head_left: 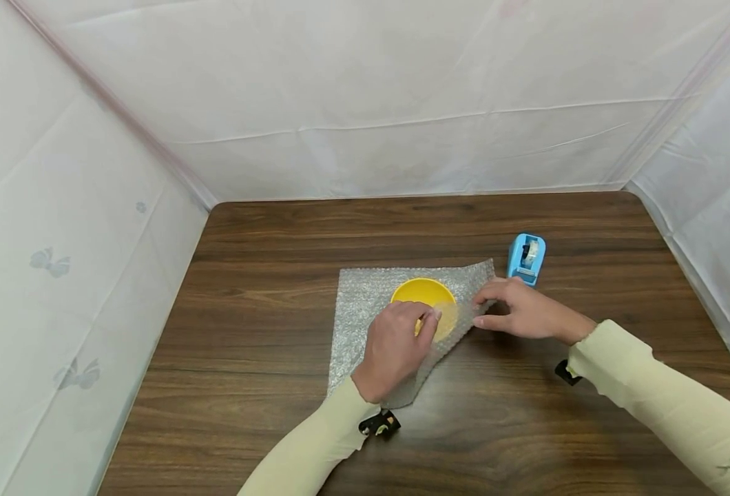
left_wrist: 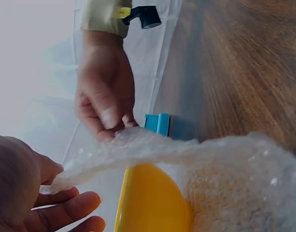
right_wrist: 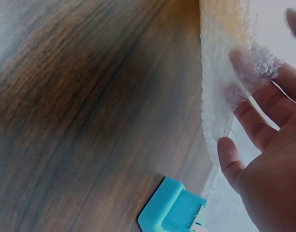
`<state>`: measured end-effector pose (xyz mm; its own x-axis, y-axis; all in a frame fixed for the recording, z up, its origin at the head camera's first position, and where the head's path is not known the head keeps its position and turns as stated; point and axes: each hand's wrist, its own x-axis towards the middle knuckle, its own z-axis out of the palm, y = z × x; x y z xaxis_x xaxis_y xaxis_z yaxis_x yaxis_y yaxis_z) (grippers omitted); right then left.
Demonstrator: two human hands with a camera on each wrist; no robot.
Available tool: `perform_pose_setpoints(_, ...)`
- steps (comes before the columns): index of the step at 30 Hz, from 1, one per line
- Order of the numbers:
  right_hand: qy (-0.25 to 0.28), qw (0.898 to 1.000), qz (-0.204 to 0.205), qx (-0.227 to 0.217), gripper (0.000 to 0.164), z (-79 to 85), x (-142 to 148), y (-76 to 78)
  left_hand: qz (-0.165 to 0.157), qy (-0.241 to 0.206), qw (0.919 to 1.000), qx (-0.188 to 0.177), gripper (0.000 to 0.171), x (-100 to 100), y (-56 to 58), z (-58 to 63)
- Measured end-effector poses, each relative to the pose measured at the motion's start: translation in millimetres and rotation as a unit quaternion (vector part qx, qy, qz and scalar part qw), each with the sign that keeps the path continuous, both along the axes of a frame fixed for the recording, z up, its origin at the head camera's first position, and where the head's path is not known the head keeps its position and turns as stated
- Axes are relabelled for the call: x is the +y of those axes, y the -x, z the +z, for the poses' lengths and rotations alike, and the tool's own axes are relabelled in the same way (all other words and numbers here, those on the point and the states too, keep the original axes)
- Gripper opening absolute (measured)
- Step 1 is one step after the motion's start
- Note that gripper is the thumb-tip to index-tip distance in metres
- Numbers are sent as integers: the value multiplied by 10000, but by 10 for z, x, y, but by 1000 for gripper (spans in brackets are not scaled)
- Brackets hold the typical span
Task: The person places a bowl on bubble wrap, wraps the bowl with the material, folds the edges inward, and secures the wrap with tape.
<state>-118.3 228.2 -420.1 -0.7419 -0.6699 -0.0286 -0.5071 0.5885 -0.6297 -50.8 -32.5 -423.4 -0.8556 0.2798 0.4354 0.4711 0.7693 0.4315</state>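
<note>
A yellow bowl point(head_left: 421, 291) stands on a sheet of clear bubble wrap point(head_left: 360, 310). The sheet's near right part is lifted and folded over part of the bowl. My left hand point(head_left: 394, 348) pinches the wrap's raised edge above the bowl, thumb against index finger in the left wrist view. To the right of the bowl, my right hand point(head_left: 529, 310) holds the folded sheet by its right edge. Some of its fingertips point(right_wrist: 242, 63) show through the clear plastic in the right wrist view.
Behind the right hand, a blue tape dispenser point(head_left: 526, 260) with a roll of tape sits on the dark wooden table point(head_left: 266, 241). White sheeting point(head_left: 365, 96) encloses the table at the back and on both sides.
</note>
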Motion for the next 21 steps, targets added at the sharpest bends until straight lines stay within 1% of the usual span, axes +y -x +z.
perform_pose_setpoints(4,-58,9998,-11,194,14,-17,19,11,35,-277,9994,-188,17,-52,38,2)
perform_pose_setpoints(12,225,9980,-69,585,20,-92,23,28,263,-528,9959,-690,18,-127,89,14)
perform_pose_setpoints(15,343,9971,-89,679,22,-102,21,27,302,-510,9950,-808,17,-148,108,12)
perform_pose_setpoints(21,418,9966,-218,679,21,-100,10,27,453,-373,9936,-965,19,-182,156,-17)
